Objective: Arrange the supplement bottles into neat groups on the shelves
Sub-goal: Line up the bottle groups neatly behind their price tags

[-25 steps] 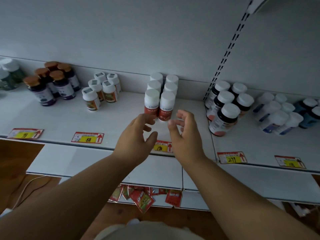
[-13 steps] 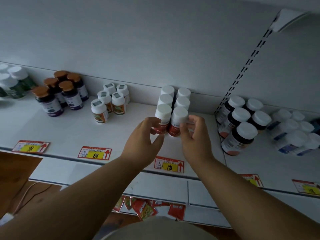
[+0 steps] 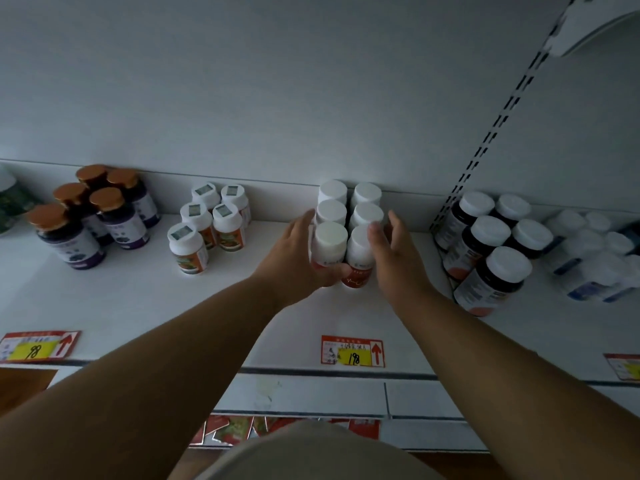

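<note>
Both hands have pushed farther onto the shelf (image 3: 138, 306) since a second ago. The left hand (image 3: 298, 258) now wraps the front-left bottle (image 3: 329, 245) of the white-capped cluster; the right hand (image 3: 394, 251), fingers straight, presses that cluster's right side. Contents can't be seen. Below the cluster, a price tag (image 3: 352, 351) reads 198.

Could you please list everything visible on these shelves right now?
red-label bottles: six, white caps, centre, two columns.
purple-label bottles: five, copper caps, left.
orange-label bottles: five, white caps, left of centre.
dark bottles: six, white caps, right.
pale bottles: several, blurred, far right.
green bottles: far left, cut off.
price tags: red and yellow, shelf edge.
left hand: holds front-left red-label bottle.
right hand: fingers straight against the right column.
</note>
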{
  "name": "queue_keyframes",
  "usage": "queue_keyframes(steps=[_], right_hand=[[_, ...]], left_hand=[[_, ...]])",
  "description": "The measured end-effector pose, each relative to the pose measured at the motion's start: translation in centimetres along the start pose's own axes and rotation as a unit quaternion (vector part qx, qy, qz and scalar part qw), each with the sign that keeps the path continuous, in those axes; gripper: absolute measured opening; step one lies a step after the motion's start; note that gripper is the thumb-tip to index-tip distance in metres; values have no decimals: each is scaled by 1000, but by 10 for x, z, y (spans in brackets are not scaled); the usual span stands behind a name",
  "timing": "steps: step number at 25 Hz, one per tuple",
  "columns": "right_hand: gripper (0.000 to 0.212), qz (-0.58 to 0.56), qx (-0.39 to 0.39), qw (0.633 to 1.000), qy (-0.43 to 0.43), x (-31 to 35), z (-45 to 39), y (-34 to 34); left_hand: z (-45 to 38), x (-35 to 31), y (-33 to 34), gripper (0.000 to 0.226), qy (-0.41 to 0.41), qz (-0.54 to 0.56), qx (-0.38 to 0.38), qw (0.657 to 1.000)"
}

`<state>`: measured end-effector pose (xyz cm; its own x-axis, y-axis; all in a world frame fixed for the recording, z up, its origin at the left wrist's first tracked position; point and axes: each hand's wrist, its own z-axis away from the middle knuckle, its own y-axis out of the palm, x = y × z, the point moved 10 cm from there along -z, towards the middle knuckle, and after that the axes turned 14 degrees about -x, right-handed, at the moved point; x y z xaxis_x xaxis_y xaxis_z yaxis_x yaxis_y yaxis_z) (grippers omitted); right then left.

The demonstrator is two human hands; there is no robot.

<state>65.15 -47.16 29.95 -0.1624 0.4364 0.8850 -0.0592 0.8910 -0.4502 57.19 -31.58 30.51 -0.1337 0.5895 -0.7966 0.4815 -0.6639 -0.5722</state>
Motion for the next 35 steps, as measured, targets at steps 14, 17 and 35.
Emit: queue_keyframes(steps=[14, 17, 35], right_hand=[[65, -348, 90, 892, 272, -30, -24, 55], [67, -370, 115, 881, 273, -30, -26, 57], [92, -96, 157, 982, -48, -27, -6, 16]], left_hand=[[-24, 18, 57, 49, -258, 459, 25, 850], [-24, 20, 62, 49, -262, 465, 23, 846], [22, 5, 40, 71, -48, 222, 97, 969]])
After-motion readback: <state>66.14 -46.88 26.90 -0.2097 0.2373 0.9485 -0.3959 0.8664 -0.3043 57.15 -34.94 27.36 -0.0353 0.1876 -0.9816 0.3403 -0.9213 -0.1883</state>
